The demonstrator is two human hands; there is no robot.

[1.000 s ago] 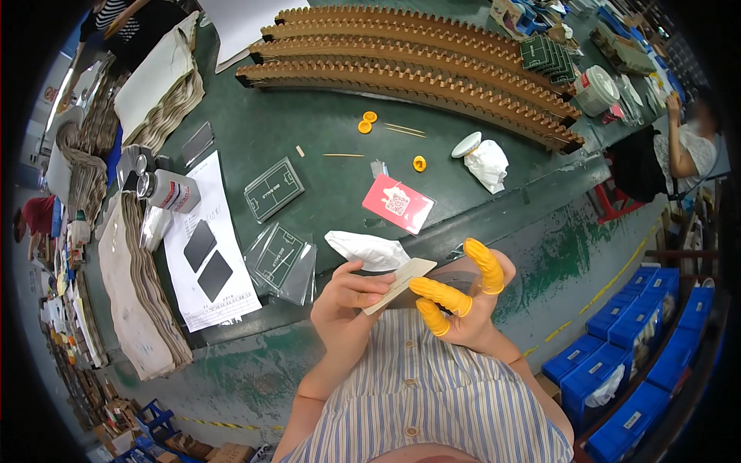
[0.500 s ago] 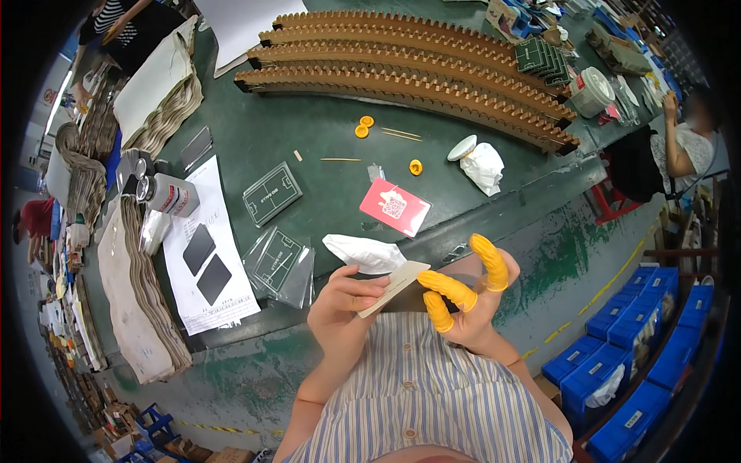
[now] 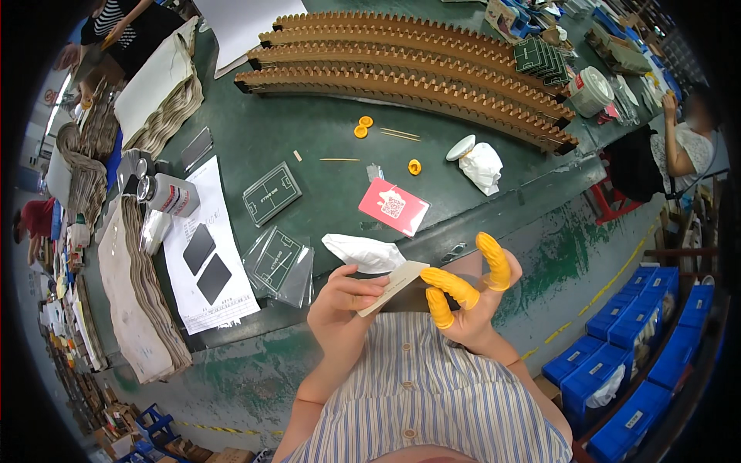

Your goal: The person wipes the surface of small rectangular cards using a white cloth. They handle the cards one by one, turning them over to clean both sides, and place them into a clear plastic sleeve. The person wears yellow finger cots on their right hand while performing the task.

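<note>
My left hand (image 3: 343,303) pinches a thin pale rectangular panel (image 3: 395,288) by its left edge, fingers closed on it and the panel tilted. Yellow finger cots cover three fingertips of my right hand (image 3: 469,299). Its fingers are spread, and one cot-covered tip is at the panel's right edge; whether it touches I cannot tell. Just beyond the panel, a crumpled white cloth (image 3: 361,253) lies at the table edge. Farther out is a red card (image 3: 394,207) with a white printed pattern. Dark green printed cards (image 3: 272,193) lie to the left, some in clear sleeves (image 3: 292,266).
Slotted brown racks (image 3: 401,77) span the back of the green table (image 3: 324,123). Loose yellow finger cots (image 3: 361,131), thin wooden sticks (image 3: 400,134) and a white wrapped bundle (image 3: 482,168) lie mid-table. A bottle (image 3: 171,194) stands by a printed sheet (image 3: 208,285). Another person (image 3: 683,150) sits at right.
My right hand has shifted slightly to the right, and its fingertip has drawn back a little along the panel's edge. My left hand still holds the panel in nearly the same place.
</note>
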